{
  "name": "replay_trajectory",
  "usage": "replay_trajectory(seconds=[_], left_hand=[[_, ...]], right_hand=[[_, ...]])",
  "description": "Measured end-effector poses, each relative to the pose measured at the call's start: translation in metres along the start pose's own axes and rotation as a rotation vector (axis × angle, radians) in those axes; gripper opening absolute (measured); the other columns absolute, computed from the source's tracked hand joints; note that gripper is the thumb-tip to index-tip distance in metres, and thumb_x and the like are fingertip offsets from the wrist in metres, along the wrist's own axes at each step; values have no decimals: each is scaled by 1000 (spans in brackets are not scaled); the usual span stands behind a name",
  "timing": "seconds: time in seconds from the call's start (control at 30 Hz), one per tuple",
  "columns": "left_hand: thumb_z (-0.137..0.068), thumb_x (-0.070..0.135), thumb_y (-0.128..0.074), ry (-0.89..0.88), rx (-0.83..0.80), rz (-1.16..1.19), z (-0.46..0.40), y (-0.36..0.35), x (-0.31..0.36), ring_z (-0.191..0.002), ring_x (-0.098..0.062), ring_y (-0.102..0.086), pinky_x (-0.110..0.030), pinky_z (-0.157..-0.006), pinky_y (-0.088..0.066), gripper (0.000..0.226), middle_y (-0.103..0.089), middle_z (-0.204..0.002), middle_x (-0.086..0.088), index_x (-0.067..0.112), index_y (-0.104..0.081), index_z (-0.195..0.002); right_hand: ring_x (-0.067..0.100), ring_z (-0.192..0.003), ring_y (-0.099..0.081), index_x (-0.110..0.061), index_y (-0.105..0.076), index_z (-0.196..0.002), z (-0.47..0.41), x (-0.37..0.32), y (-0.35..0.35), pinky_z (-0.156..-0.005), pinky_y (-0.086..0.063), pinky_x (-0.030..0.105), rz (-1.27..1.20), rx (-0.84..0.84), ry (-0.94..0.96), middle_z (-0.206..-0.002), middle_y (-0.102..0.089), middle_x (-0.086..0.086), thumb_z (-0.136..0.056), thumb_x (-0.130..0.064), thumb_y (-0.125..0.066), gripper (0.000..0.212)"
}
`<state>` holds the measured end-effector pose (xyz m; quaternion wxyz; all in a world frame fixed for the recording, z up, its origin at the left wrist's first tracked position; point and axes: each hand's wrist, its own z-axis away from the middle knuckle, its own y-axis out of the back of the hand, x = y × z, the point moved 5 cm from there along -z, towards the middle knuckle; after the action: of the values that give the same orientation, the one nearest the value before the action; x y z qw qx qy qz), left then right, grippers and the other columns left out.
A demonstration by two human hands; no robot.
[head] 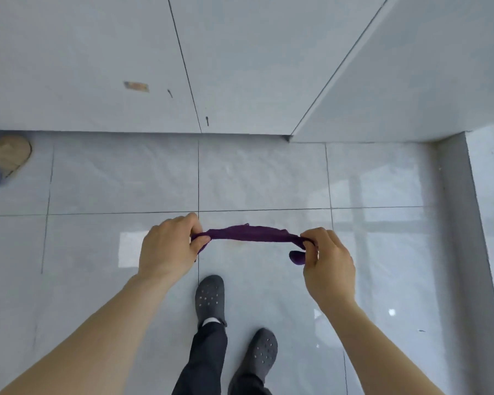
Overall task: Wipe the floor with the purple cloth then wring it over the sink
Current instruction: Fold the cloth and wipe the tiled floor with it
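A person is standing on a shiny gray tiled floor [97, 181] and looking down. Both bare arms are reaching out in front.

The left hand [169, 246] is pinching the left end of the purple cloth [248, 233] between thumb and fingers. The right hand [327, 260] is pinching the right end the same way. A small bit of cloth is sticking out under the right thumb. The cloth is stretching between the two hands like a thin band, and it is up in the air above the floor, not touching it.

Near the bottom, two dark gray shoes with little holes are showing. The left shoe [210, 299] is stepping a bit farther ahead than the right shoe [261, 354]. Dark trousers [206, 360] are covering the legs.

Far ahead, a pale tiled wall [83, 52] is meeting the floor. On the far left, by the wall, a tan and blue thing [3, 159] is lying on the floor; it is too blurry to tell what it is.
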<state>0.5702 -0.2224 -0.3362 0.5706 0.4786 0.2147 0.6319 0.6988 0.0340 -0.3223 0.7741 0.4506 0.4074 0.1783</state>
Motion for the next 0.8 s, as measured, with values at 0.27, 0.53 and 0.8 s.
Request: replay_trajectory(seconds=[0.27,0.53,0.8], left_hand=[[-94,43,-63,86,-147,5,-11,-203,-86,-87,-19,-67,-37,-71,-53,17,-70,-85,11,28,-59,-87],[-94,46,-61,21,-153,3,-88,-359,-141,-79,-15,-64,-34,-65,-51,19,-68,-82,13,30,-56,-86],[-94,46,-59,-205,-29,0,-165,-431,-186,-76,-16,-55,-29,-62,-42,22,-61,-79,11,26,-59,-84]], right_hand=[[34,-71,-58,-19,-64,-95,19,122,-168,-64,-52,47,78,-165,7,-89,-61,1,-90,-3,-59,18],[34,-70,-54,-17,-64,-100,-37,213,-321,-63,-47,43,131,-129,44,-89,-57,5,-93,0,-53,22],[31,-91,-51,-18,-68,-104,-127,235,-408,-80,-40,39,190,146,186,-97,-60,5,-92,4,-56,28]])
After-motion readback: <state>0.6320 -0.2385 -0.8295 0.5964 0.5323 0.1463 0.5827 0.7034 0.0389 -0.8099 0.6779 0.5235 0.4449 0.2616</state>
